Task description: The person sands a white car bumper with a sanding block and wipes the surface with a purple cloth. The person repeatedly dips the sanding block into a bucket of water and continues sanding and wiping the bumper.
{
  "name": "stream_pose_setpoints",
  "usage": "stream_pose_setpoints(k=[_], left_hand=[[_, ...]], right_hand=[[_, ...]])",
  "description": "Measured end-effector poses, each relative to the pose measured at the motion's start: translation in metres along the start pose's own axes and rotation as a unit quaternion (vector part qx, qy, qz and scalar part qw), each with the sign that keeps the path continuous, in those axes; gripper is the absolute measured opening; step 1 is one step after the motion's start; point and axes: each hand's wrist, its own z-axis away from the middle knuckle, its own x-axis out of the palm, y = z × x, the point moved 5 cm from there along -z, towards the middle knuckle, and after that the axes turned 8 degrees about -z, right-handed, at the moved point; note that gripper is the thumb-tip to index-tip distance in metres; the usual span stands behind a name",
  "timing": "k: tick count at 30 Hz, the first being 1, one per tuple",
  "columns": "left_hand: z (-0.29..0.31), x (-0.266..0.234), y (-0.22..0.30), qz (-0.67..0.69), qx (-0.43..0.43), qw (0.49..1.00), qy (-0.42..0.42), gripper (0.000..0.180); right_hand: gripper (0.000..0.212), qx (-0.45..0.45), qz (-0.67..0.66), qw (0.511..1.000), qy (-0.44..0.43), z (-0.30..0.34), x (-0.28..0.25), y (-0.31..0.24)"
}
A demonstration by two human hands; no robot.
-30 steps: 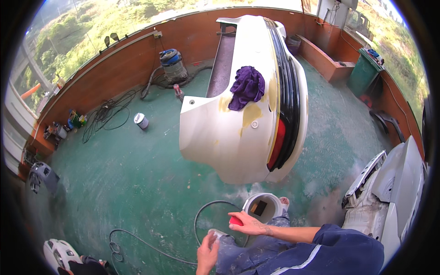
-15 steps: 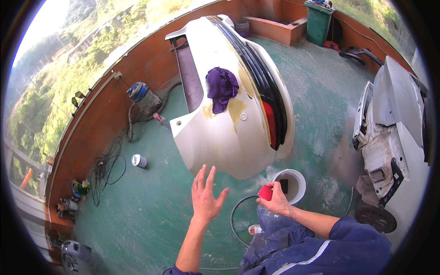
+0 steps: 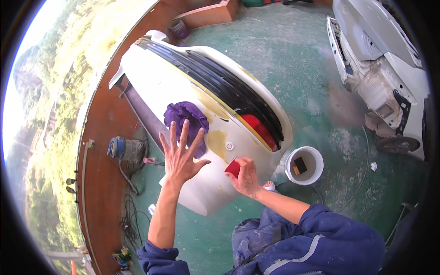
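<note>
Floor: green, with pale scuffs and smears, running under and all around the white bumper (image 3: 169, 87).
Wall: orange wall (image 3: 101, 123), low, along the bumper's left side; bright greenery shows beyond it.
Bumper surface: white and smooth, with yellowish patches (image 3: 217, 143) near its middle and a strip of the same tone beside the black trim (image 3: 220, 78); a red lamp (image 3: 257, 127) sits at the trim's near end, and a small round fitting (image 3: 229, 145) on the white skin.
Purple cloth: crumpled purple cloth (image 3: 185, 114), lying on the bumper, left of the patches.
Left hand: left hand (image 3: 181, 160), above the bumper, fingers spread wide, overlapping the cloth in view; whether it touches cannot be told.
Right hand: right hand (image 3: 246, 178), at the bumper's near end, thumb and fingers pinching a red pad (image 3: 232, 167).
Red pad: close over the bumper, nearer than the round fitting; contact is unclear.
Bucket: white bucket (image 3: 316, 167), just right of the bumper's near end, with a black-and-tan block (image 3: 300, 165) inside.
Vacuum: blue-topped vacuum (image 3: 126, 149), between bumper and wall.
Cable: dark coils (image 3: 133, 224), on the floor left of the bumper's near end.
Car body section: pale car body section (image 3: 380, 82), well apart, right of the bumper.
</note>
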Motion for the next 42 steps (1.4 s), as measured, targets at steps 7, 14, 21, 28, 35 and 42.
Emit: stream_pose_setpoints(k=[7,14,21,28,35,42], left_hand=[[-0.072,0.061,-0.050,-0.014,0.212,0.976,0.042,0.090],[-0.103,0.080,-0.047,0.072,0.319,0.906,0.269,0.018],[-0.107,0.086,-0.013,0.132,0.401,0.848,0.321,0.019],[-0.107,0.089,-0.026,0.101,0.434,0.843,0.301,0.042],[-0.095,0.066,-0.017,0.123,0.507,0.779,0.347,0.020],[-0.097,0.074,-0.028,0.107,0.564,0.754,0.320,0.025]], right_hand=[[0.075,-0.026,0.132,0.988,0.070,0.010,0.024,0.002],[0.047,0.100,0.169,0.960,0.200,-0.038,0.076,-0.037],[0.019,0.234,0.310,0.834,0.392,-0.033,0.062,-0.064],[0.022,0.222,0.348,0.776,0.477,-0.065,0.091,-0.073],[0.028,0.347,0.348,0.664,0.563,-0.028,0.070,-0.026],[0.029,0.413,0.329,0.668,0.524,-0.020,0.064,-0.019]])
